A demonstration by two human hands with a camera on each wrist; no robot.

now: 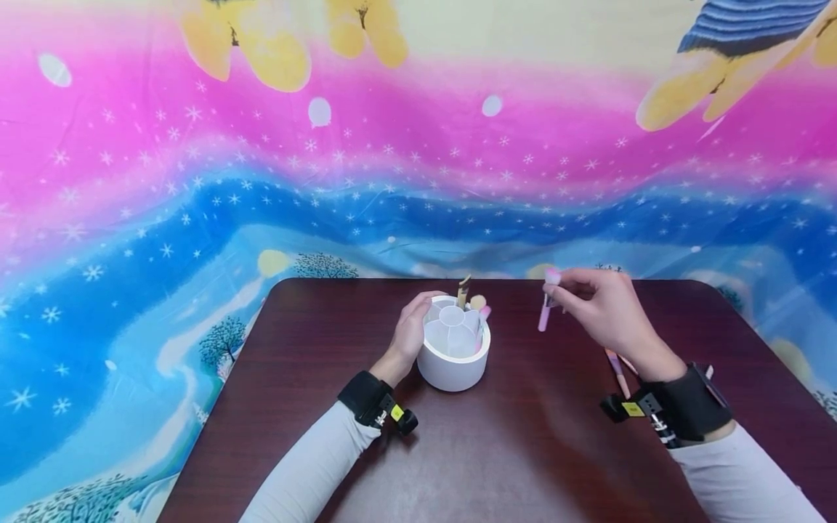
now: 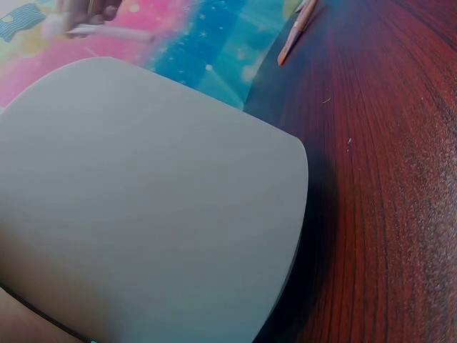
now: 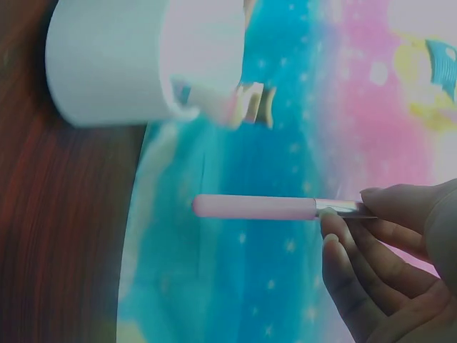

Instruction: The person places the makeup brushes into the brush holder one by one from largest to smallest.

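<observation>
From where the head camera looked, the left hand was curved round the far left side of a round white cup, with its fingers up by the rim. The cup stood upright on a dark brown table. Thin walls split its inside into little rooms, with a round one in the middle. On its right side, a gold thing, a tan round tip and a pink tip poked up. The right hand was up in the air, to the right of the cup and well apart from it. It pinched a pink brush, fluffy end up and handle hanging down. Under the right arm, more brushes lay on the table. Both wrists wore black straps, and both sleeves were pale. Behind the table hung a bright cloth with pink and blue on it and white snowflakes. In the left wrist view, the cup's smooth side filled most of the space, and I could not tell how the left fingers lay there. The right hand and its brush were a blur at the top. In the right wrist view, the thumb and fingers squeezed the brush's silver band narrowly, and the pink handle stuck out, not touching the cup.
</observation>
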